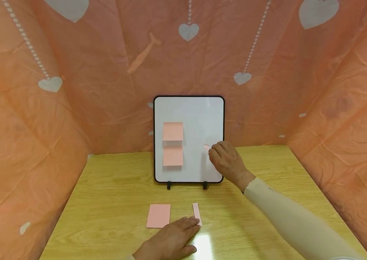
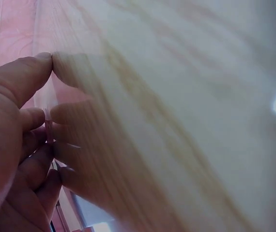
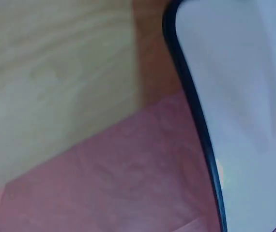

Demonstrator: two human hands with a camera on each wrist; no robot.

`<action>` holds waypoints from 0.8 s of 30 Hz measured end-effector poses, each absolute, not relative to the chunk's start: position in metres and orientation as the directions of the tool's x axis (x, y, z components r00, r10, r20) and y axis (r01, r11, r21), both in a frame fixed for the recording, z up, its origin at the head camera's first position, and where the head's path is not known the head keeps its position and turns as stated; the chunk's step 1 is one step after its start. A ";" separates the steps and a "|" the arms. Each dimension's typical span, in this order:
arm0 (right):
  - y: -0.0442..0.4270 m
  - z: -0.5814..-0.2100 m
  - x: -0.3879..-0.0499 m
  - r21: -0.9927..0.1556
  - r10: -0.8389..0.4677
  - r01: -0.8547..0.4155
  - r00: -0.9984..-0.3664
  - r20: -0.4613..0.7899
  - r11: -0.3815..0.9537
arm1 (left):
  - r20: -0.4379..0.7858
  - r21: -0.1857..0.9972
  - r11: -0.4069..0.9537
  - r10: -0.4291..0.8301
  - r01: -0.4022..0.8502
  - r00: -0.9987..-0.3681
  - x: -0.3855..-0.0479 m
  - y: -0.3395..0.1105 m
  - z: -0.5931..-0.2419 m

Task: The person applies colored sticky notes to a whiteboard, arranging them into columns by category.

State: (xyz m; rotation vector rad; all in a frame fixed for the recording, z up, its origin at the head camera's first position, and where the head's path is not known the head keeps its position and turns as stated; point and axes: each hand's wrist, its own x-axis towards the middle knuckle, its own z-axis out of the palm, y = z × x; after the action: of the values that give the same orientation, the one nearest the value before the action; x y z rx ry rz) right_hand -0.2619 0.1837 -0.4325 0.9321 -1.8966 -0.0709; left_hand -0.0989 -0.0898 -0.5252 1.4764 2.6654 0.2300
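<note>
A black-framed whiteboard [image 1: 191,112] stands upright on small black feet. On its left half two square pink sticky notes [image 1: 172,131] are stuck one above the other, the lower note [image 1: 172,156] close beneath the first. At the board's right side my right hand [image 1: 227,160] pinches a small pink paper strip [image 1: 206,147], partly hidden by the fingers. My left hand [image 1: 173,240] rests on the table, its fingertips touching a narrow pink strip pad [image 1: 196,211]. Just beyond that hand lies a square pink sticky-note pad [image 1: 158,215]. The right wrist view shows the board [image 3: 235,96] but no hand.
A wood-grain table [image 1: 112,202] carries everything. Behind and on both sides hangs an orange-pink cloth [image 1: 105,90] with white hearts. The board stands near the table's back edge, close to the cloth. Light glares off the table beside the left hand.
</note>
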 end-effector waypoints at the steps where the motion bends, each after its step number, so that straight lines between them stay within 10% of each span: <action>1: 0.184 -0.430 -0.265 0.431 -0.630 -0.564 -0.217 0.746 0.704 | -0.004 0.183 0.523 0.847 0.832 -0.532 -0.099 -0.090 -0.525; 24: 0.185 -0.402 -0.322 0.505 -0.639 -0.520 -0.109 0.761 0.689 | 0.018 0.244 0.500 0.855 0.831 -0.519 -0.102 -0.090 -0.528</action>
State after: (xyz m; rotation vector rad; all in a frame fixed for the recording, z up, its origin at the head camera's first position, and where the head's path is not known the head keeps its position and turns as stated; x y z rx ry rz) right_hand -0.3217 0.1854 -0.4017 0.9274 -1.7642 -0.1310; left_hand -0.1023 -0.0904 -0.5281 1.4824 2.6282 0.3388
